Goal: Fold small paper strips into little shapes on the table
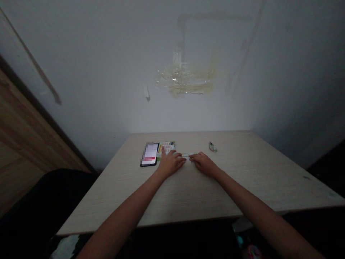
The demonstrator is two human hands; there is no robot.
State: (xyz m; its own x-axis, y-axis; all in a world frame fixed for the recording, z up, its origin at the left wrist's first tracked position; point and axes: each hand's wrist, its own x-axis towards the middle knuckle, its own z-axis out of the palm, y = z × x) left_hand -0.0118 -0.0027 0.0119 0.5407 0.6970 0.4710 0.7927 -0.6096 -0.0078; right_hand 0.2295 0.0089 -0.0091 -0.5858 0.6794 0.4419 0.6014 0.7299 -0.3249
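Observation:
A thin, pale paper strip (185,155), narrow and perhaps folded or rolled, lies flat on the table between my hands. My left hand (170,164) has its fingertips closed on the strip's left part, while one of its digits stretches forward over a printed paper sheet (168,146). On the right part of the strip, my right hand (205,164) presses with fingers and thumb bunched together. Much of the strip is covered by my fingers, so its folds cannot be made out. The sheet carries coloured pictures and green edges.
A phone (150,154) with a lit screen lies left of the printed sheet. Beyond my right hand sits a small crumpled piece (212,146), maybe paper. The wooden table (258,180) meets a wall (107,72) with old tape on it. A dark object (54,194) stands left.

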